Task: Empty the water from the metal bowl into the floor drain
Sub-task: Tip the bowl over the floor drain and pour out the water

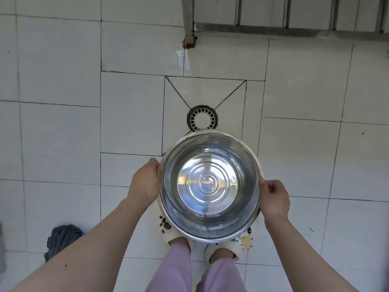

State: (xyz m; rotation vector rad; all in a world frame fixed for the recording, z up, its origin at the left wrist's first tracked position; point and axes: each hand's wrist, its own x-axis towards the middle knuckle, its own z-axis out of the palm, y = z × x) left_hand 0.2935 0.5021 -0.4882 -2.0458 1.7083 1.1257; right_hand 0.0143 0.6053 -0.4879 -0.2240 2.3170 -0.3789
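Near floor drain (202,118), L hand (145,182) & R hand (273,200) fingers clamped on metal bowl (210,186) rim, arms outstretched.

1 view, from a camera worn on the person's head, faces almost straight down. It sits close above the left hand (145,182) and right hand (273,199) at the frame's lower middle, and takes in the tiled floor (63,144) out to a metal rail (294,31) along the top edge.
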